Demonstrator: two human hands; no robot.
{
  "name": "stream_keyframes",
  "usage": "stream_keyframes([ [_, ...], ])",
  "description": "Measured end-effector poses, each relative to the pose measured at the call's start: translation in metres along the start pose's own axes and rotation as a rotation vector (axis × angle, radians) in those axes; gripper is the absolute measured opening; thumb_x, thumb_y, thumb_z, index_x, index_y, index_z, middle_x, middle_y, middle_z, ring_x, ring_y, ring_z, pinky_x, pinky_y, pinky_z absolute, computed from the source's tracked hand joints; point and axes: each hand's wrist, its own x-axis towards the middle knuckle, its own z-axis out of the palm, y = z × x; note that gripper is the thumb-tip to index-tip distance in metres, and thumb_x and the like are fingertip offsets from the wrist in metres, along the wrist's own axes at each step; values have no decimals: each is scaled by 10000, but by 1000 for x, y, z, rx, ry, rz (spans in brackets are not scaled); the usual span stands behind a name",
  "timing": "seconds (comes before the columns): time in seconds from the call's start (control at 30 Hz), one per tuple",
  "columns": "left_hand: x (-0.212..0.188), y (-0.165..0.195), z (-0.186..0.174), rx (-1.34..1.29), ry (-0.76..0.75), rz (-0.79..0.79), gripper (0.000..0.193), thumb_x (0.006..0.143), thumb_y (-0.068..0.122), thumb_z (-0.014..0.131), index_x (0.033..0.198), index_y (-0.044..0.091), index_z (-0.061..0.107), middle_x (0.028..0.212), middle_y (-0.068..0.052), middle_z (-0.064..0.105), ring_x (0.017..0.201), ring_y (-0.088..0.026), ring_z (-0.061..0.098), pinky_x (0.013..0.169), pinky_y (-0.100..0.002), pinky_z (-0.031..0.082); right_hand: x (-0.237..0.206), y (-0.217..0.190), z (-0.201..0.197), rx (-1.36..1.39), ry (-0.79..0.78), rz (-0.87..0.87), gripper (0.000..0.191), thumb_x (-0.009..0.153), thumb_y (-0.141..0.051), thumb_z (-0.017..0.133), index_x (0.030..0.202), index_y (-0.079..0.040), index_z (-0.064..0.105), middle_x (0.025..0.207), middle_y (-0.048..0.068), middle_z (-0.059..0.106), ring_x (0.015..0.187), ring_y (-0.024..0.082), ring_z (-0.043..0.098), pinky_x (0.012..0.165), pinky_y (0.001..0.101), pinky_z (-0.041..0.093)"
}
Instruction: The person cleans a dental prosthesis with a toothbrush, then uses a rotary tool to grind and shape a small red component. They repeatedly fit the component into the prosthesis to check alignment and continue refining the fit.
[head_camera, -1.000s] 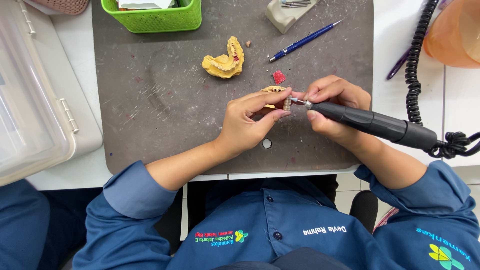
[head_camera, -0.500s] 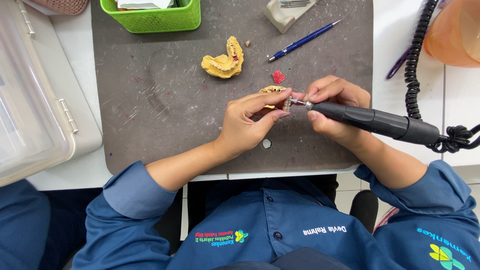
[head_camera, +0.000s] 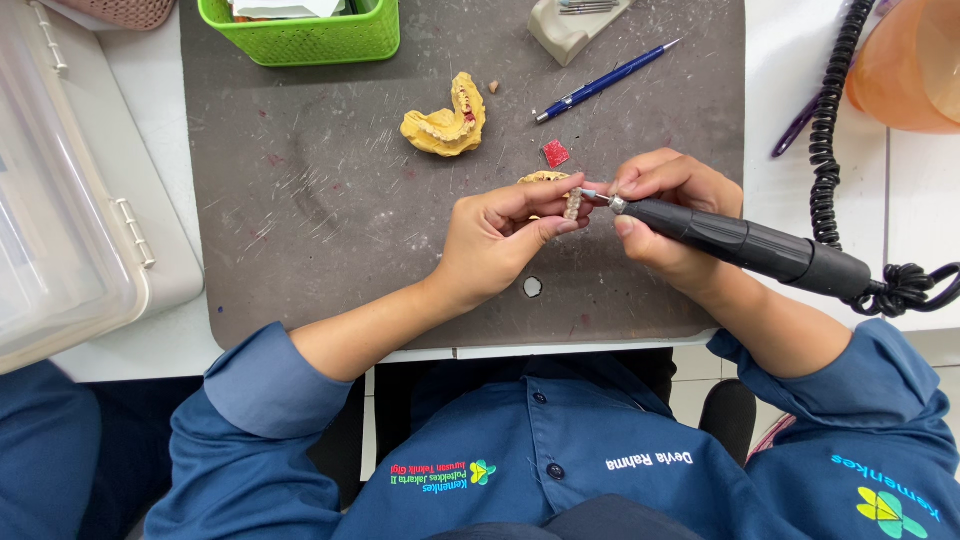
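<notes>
Two hands show almost no change over the last second: our left hand (head_camera: 500, 240) and right hand (head_camera: 665, 205) hold the same pose, so we judge the grinding to be steady, mid-pass work. Our left fingers are closed around a small yellow dental cast (head_camera: 556, 192). Our right hand is closed, pen-style, on the black rotary handpiece (head_camera: 740, 240), its bur touching the cast. A second cast (head_camera: 445, 122) lies beyond the left hand, well apart.
</notes>
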Motion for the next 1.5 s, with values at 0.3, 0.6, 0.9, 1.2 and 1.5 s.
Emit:
stream_keyframes([
  [0.3, 1, 0, -2, -56, -25, -42, 370, 1066, -45, 569, 1436, -41, 571, 1387, -148, 667, 1241, -221, 691, 1102, -344, 580, 2, -4, 3, 15, -22, 0, 223, 952, -9, 740, 1122, 2, 595, 1122, 129, 640, 1015, 141, 668, 1055, 379, 611],
  [0.6, 2, 0, -4, -151, -63, -65, 384, 1073, -36, 567, 1456, -43, 549, 1386, -158, 665, 1244, -248, 696, 1122, -372, 575, -2, -1, 1, -40, -10, -10, 232, 939, -7, 743, 1124, 1, 604, 1117, 136, 650, 1005, 148, 674, 981, 311, 606],
  [0.9, -1, 6, -1, -196, -48, -181, 413, 1054, -8, 584, 1465, -31, 545, 1364, -164, 677, 1223, -242, 698, 1072, -337, 565, -6, -1, 2, -41, 3, -15, 231, 951, -15, 746, 1127, -19, 596, 1116, 126, 647, 1000, 151, 685, 968, 303, 612],
  [1.2, -1, 3, 0, -177, -65, -160, 401, 1052, -5, 594, 1450, -39, 560, 1350, -169, 686, 1220, -244, 703, 1080, -347, 577, -6, -9, 2, -105, -4, 4, 243, 937, -8, 756, 1121, -31, 598, 1138, 132, 645, 1026, 173, 699, 939, 289, 599],
  [1.5, 0, 1, -2, -181, -64, -144, 392, 1063, 0, 597, 1451, -35, 561, 1358, -150, 684, 1225, -240, 699, 1092, -355, 574, -3, -14, 5, -85, -11, 9, 244, 929, -3, 777, 1105, -30, 611, 1133, 128, 659, 1051, 204, 729, 949, 301, 617],
])
